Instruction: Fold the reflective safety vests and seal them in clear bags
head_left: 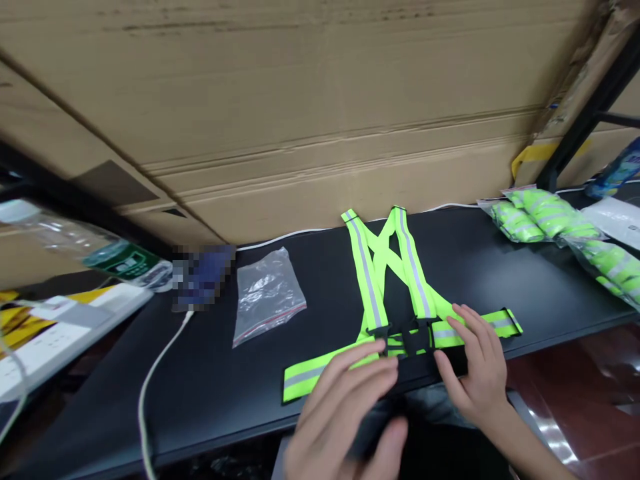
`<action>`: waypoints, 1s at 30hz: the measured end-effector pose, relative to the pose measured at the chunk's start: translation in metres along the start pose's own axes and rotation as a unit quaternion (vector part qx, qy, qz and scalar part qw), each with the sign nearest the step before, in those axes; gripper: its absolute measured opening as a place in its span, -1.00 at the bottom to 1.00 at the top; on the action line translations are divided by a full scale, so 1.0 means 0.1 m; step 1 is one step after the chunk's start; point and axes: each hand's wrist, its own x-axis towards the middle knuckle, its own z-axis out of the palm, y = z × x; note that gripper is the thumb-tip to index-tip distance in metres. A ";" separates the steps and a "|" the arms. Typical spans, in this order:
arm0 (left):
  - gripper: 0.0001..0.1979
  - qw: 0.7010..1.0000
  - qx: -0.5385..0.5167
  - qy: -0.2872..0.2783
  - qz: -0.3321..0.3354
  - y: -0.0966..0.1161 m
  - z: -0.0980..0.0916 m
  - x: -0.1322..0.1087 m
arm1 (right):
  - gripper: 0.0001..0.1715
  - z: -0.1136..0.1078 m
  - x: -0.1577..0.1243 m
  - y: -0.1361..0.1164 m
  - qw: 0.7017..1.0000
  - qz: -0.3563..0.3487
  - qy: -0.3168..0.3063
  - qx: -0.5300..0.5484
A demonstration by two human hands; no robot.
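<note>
Fingers of the left hand [345,407] and right hand [475,367] lay spread over the waist strap [493,325] of a green reflective vest [373,287], grip unclear, near the front edge of the bench [210,387]; shoulder straps [413,267] lay flat, buckles [405,337] unconfirmed as fastened.

A blue thing [203,277] is blurred into little squares, so I cannot tell what it is. The writing on the green label [123,261] of the plastic bottle [65,233] is too small to read. The left hand [345,407] runs off the bottom edge, and it and the right hand [475,363] hide part of the green safety vest [367,280]. The bags of green rolls [595,243] run off the right edge. The white and yellow box [60,340] runs off the left edge, and the big cardboard box [300,100] runs off the top edge.
</note>
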 end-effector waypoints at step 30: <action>-0.70 0.972 0.039 -0.186 -0.136 -0.42 0.28 0.10 | -0.79 -0.03 0.63 -0.02 0.945 -0.090 -0.299 0.095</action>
